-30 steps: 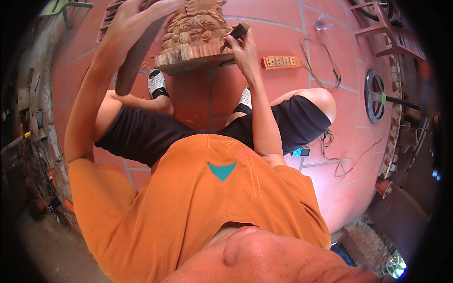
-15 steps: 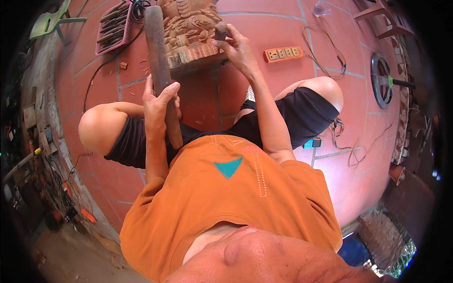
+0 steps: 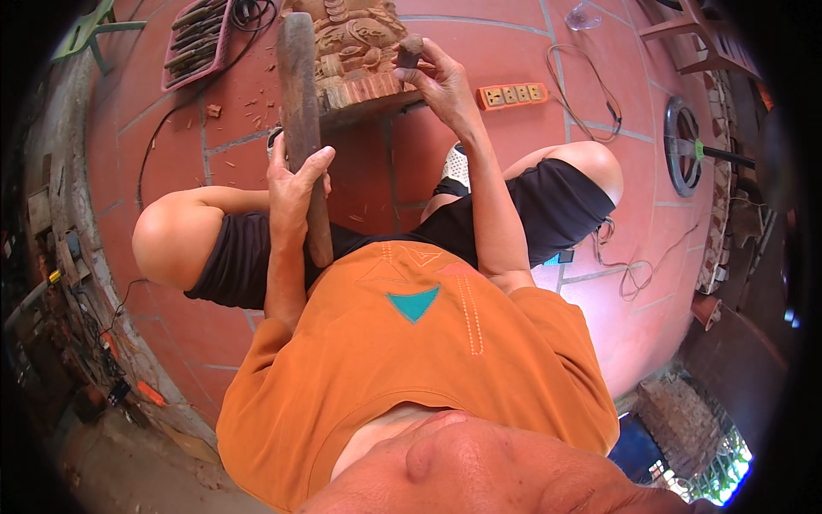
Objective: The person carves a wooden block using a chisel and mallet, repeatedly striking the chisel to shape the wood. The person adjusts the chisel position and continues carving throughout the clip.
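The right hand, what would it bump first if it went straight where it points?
Probably the carved wood, just past the brown handle the right hand holds, though depth is unclear.

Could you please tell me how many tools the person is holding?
2: a long wooden club in the left hand, and a short wooden-handled tool in the right hand, its working end hidden. Neither grip shows another.

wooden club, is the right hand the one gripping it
No, the left hand grips the wooden club, while the right hand holds a short wooden tool handle.
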A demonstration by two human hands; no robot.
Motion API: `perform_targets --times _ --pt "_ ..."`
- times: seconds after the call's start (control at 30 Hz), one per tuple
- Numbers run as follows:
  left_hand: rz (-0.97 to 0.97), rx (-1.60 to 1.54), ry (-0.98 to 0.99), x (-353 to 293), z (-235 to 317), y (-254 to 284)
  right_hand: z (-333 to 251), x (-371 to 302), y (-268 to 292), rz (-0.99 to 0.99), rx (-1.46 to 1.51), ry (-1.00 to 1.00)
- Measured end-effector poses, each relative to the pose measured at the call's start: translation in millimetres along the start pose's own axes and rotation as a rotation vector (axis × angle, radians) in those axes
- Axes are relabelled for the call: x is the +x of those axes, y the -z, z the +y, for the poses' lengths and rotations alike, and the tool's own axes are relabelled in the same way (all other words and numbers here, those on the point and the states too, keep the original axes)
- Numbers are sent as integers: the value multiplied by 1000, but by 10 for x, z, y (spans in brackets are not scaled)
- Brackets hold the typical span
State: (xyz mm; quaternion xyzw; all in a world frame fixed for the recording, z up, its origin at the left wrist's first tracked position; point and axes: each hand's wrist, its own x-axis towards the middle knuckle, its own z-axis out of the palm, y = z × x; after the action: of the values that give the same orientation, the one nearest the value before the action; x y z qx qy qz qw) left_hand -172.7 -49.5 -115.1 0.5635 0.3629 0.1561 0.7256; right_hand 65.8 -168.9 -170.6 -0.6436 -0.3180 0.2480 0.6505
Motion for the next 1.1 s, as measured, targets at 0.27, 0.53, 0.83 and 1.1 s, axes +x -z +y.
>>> perform_targets --times 0.27,0.53,0.83,1.1 --pt "-6 12 -3 -9 20 -1 30 -9 -48 44 -20 61" --pt "-17 26 -13 -31 1 -19 50 -11 -57 40 -54 44" --pt "7 7 -177 -39 -23 -70 90 -35 -97 -7 -326 117" --pt "-19 190 -280 -70 11 -248 -37 -75 -185 -37 -470 261"
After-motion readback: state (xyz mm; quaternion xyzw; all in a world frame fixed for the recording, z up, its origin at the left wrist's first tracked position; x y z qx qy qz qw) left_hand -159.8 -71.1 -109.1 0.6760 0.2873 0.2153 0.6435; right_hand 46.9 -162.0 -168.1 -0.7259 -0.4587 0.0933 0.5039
